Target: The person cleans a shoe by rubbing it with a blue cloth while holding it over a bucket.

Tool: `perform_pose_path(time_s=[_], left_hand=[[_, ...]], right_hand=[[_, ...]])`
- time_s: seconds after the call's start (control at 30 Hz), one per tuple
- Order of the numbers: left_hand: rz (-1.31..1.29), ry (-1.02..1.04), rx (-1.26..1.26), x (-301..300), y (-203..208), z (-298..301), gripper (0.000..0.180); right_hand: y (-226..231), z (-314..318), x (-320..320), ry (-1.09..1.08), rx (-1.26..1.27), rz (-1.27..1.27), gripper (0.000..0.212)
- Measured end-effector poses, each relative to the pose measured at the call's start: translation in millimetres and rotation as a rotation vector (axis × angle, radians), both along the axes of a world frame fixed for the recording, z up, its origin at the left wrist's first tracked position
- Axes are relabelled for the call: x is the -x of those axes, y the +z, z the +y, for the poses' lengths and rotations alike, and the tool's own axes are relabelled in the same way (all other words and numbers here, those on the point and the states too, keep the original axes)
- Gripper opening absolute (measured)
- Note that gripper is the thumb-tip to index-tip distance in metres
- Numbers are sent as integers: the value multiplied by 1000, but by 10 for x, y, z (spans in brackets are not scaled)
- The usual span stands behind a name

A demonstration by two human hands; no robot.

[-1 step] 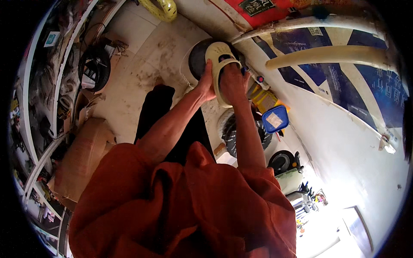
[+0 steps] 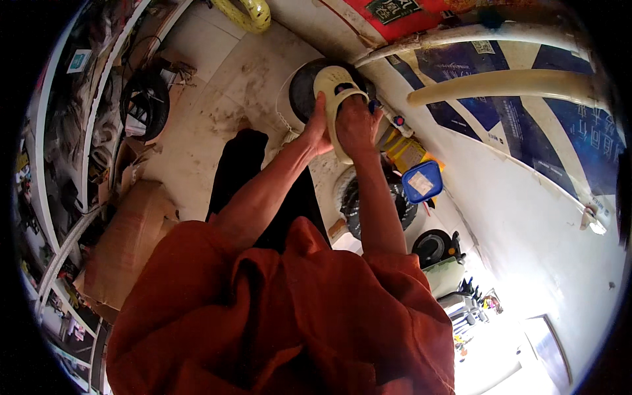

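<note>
A cream foam clog [image 2: 331, 80] is held out in front of me, its toe pointing away. My left hand [image 2: 318, 131] is closed around its left side, with the thumb up along the upper. From above, my right hand [image 2: 355, 131] reaches into the foot opening. The strap crosses over its fingers, which are mostly hidden, and its thumb shows on the right. Something dark shows in the opening beyond the fingers; I cannot make it out. Just beyond the clog lies a dark round disc [image 2: 303, 92] on the floor.
To the right are a blue-lidded tub [image 2: 431, 172], a yellow package [image 2: 408, 153] and a wrapped tyre [image 2: 355, 214] beside the white wall [image 2: 526, 191]. Crowded shelves [image 2: 99, 85], a black tyre [image 2: 161, 99] and a cardboard box [image 2: 131, 237] stand left. A cream tube [image 2: 507, 87] juts out upper right.
</note>
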State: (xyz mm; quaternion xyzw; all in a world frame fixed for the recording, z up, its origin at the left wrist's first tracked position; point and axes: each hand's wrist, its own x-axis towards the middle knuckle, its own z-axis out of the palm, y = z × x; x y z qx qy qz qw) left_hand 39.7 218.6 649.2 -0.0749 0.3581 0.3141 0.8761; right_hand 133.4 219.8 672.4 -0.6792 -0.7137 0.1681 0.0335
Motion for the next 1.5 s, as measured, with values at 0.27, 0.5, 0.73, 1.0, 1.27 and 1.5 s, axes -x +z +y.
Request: perform_pose_path(time_s=[0.27, 0.5, 0.73, 1.0, 1.27, 1.5], left_hand=[[104, 10, -26, 64, -157, 146, 67], [337, -90, -150, 131, -523, 585, 69], [618, -105, -545, 340, -565, 772, 62], [758, -250, -998, 186, -55, 753, 70], [860, -329, -1374, 182, 72, 675, 87], [547, -86, -912, 305, -75, 734, 69]], right_hand=[[-64, 100, 7, -141, 239, 54, 24], [-189, -72, -299, -190, 221, 413, 33], [-267, -315, -692, -923, 272, 1461, 45], [-395, -452, -719, -1194, 90, 1716, 37], [-514, -572, -689, -1174, 43, 1865, 31], [-308, -521, -656, -1176, 18, 1893, 34]])
